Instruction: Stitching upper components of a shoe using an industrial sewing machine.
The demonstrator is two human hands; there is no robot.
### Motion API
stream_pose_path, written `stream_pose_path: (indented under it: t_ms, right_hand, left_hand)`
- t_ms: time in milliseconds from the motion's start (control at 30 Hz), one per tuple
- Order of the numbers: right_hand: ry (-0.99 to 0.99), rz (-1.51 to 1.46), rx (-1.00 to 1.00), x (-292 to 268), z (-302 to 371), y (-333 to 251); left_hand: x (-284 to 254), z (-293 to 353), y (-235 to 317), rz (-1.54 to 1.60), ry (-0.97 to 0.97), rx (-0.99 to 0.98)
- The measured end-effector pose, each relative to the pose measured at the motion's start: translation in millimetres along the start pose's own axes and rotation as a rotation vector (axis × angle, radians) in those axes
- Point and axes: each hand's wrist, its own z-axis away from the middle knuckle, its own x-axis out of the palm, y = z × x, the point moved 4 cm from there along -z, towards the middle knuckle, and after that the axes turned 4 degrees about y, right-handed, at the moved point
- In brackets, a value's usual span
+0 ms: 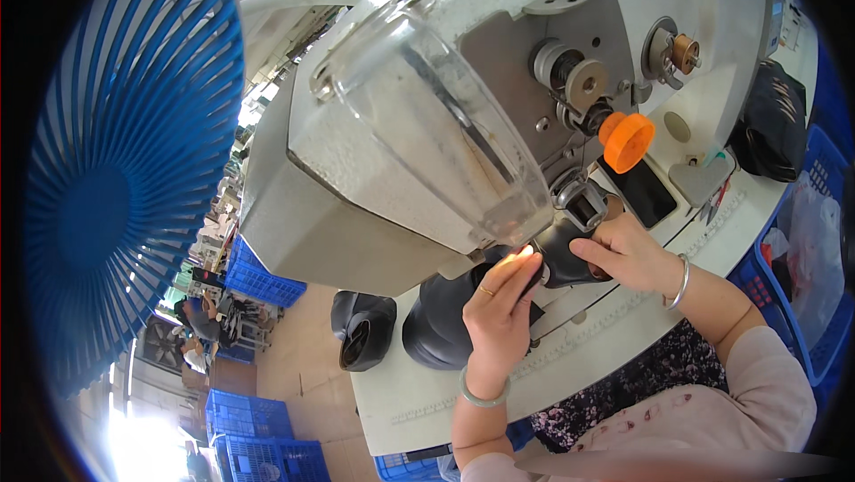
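Note:
A black leather piece, shaped like a shoe upper (pixel 436 326), lies under the head of a sewing machine (pixel 392 139) and spreads out to the left. My left hand (pixel 500 308) presses on it beside the needle area, fingers held together and fingertips in the machine's light. To the right, my right hand (pixel 631 255) grips the leather's other part, thumb on top and fingers partly hidden behind it. The machine head hides the needle and the stitching spot.
A blue fan (pixel 98 215) stands close at the left. More black leather uppers lie at the table's left end (pixel 365 331) and far right (pixel 770 121). A phone (pixel 643 190) and small tools (pixel 715 202) rest behind my right hand. A blue basket (pixel 815 304) holds plastic bags.

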Motion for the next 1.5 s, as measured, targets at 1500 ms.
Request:
stream_pose_path:
  t_ms: [1500]
  right_hand:
    - [0.201,-0.035,0.059,10.2,-10.7,-1.4]
  left_hand:
    - [7.2,-8.4,-10.2,-0.214,0.09,0.299]
